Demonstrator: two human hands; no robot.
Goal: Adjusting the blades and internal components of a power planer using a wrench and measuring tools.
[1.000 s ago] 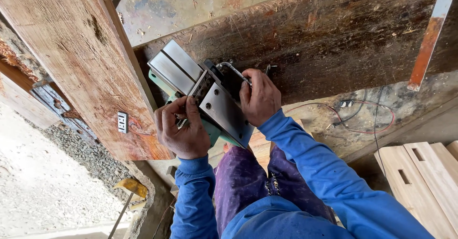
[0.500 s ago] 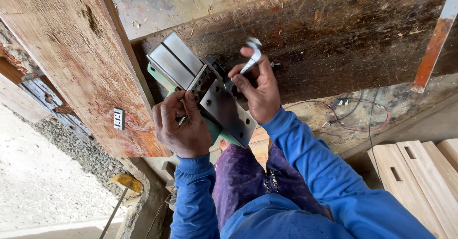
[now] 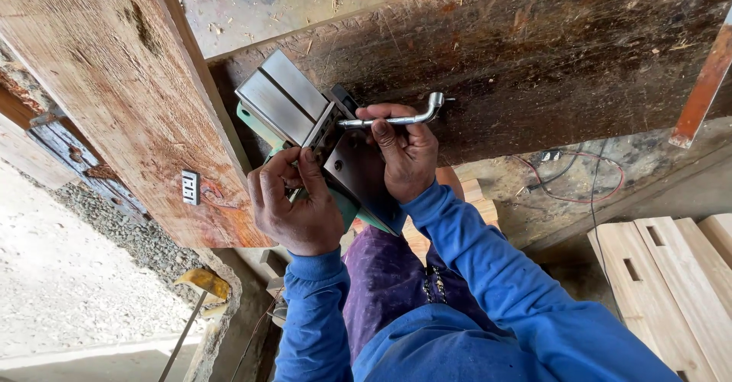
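The right hand point(image 3: 404, 157) clamps a bent silver socket wrench point(image 3: 396, 119), its elbow at 3 o'clock; the left hand point(image 3: 293, 199) grips the green planer point(image 3: 305, 123) at 7 o'clock. Its 2 steel plates shine.

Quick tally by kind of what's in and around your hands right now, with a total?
Power planer, green body with metal sole plates: 1
Bent metal socket wrench, held by the right hand: 1
Heavy wooden beams behind the planer: 2
Pale slotted planks, lower right: 3 in view
The left hand steadies the planer.
Total: 7

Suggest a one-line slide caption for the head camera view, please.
Right hand holds an L-shaped metal wrench at an upturned electric planer that the left hand steadies.
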